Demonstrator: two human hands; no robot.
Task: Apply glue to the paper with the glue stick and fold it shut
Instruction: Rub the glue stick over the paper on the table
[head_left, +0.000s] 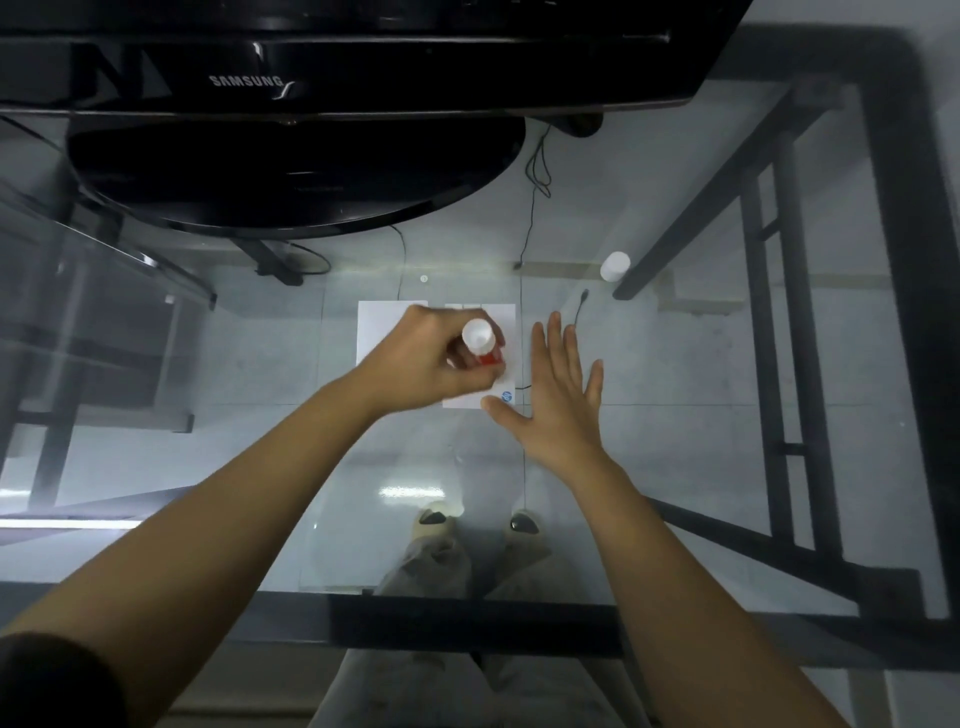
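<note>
Glass bench (675, 467), white paper (379, 327) lying flat mid-bench, left hand (431, 358) grip closed round red-and-white glue stick (480, 343) over the paper, right hand (558, 395) flat, fingers spread, thumb at paper's near-right corner, white cap (615, 266) well apart at far right.

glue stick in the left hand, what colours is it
White on its upper end and red lower down, glue stick gripped by the left hand; only the head view shows it.

My forearms are bare; a dark short sleeve (47, 680) covers my left upper arm. Below the clear glass tabletop (727, 415) I see my light beige trousers (441, 566) and pale slippers (434, 517).
</note>
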